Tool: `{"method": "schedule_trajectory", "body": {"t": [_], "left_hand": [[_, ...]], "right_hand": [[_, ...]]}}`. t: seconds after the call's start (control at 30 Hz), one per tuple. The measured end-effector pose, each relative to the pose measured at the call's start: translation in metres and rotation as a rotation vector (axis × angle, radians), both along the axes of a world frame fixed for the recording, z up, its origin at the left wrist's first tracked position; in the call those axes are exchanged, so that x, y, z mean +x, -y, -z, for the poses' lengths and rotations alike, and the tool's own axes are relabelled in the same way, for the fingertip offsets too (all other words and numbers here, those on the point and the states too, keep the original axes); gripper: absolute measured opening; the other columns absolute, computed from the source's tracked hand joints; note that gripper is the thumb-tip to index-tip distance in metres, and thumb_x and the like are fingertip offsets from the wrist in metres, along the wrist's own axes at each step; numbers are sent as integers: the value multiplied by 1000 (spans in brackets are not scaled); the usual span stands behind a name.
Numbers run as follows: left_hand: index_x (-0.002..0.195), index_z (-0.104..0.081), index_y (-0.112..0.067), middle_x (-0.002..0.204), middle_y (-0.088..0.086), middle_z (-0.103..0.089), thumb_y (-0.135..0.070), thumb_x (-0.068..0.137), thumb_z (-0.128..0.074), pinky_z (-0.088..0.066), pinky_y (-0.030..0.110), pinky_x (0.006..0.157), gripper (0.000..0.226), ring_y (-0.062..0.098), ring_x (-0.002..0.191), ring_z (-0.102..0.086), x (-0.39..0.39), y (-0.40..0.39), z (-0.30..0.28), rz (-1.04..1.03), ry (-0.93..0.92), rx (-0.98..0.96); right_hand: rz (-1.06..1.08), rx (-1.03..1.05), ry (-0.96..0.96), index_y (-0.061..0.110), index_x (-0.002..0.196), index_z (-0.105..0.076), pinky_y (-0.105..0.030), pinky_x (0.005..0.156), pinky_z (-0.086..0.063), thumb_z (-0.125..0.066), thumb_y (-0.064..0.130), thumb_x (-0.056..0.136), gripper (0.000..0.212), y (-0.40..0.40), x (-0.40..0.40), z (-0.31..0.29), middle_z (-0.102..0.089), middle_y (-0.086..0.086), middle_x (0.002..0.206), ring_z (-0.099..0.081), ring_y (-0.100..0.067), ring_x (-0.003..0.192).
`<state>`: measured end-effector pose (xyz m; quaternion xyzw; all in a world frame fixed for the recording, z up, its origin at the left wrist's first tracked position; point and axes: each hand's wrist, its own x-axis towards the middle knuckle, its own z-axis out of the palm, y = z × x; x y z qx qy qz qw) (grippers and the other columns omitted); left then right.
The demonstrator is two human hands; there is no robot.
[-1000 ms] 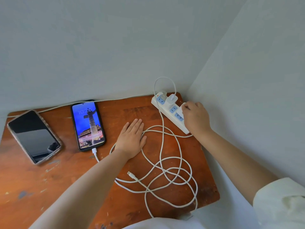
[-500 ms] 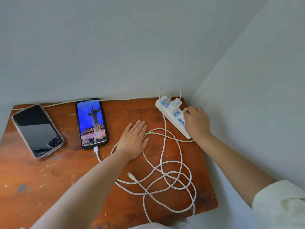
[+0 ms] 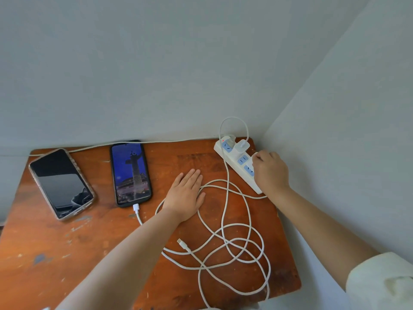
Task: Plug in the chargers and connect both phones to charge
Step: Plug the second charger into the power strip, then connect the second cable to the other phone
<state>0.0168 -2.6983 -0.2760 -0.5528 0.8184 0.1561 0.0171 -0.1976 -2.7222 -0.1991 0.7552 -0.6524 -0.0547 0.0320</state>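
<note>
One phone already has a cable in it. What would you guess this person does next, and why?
Probably the left hand, lying flat on the table, picks up the loose cable end and carries it to the dark phone. That phone has no cable, while the lit phone does. The right hand is at the power strip, apparently pressing in a second charger, though its fingers hide it.

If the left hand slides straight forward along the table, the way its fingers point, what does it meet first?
The left hand would probably meet only bare table and then the wall. It would pass between the lit phone and the power strip.
</note>
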Motion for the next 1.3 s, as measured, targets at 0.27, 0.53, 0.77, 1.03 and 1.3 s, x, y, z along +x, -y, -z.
{"method": "schedule_trajectory", "body": {"t": [0.27,0.53,0.77,1.03,1.3], "left_hand": [[142,-8,-20,154,-1,-8,-45,94,-18,13,32,107,55,14,141,3,11,2,-9,44,39,32],[142,-11,-21,154,-2,-10,-40,95,-23,12,28,108,52,13,141,4,74,-28,-25,80,-57,-34],[135,-33,-12,145,8,-33,-49,91,-5,-6,48,109,65,20,133,-6,147,-91,-29,186,-73,-47],[141,0,-25,153,-6,2,-56,86,1,18,29,107,63,7,131,21,190,-112,-7,192,39,112],[142,-2,-25,154,-5,-1,-46,93,-18,17,28,106,55,10,140,9,191,-113,-2,203,8,58]], "right_hand": [[39,-69,-7,5,108,-57,-28,68,-50,-68,20,82,31,2,1,-2,-62,-10,107,-58,-23,92],[37,-290,126,-5,98,-64,-53,94,-38,-70,3,75,25,-33,27,-12,-63,-26,108,-51,-45,109],[-1,-263,418,-2,82,-72,-62,86,-42,-78,-5,63,20,-124,88,13,-73,-20,85,-64,-41,93],[170,-166,419,5,79,-74,-47,66,-53,-88,5,53,30,-189,149,42,-75,-8,74,-69,-30,71],[324,-216,436,0,78,-74,-52,68,-48,-82,-9,58,24,-188,182,46,-75,-16,71,-69,-33,63]]}}
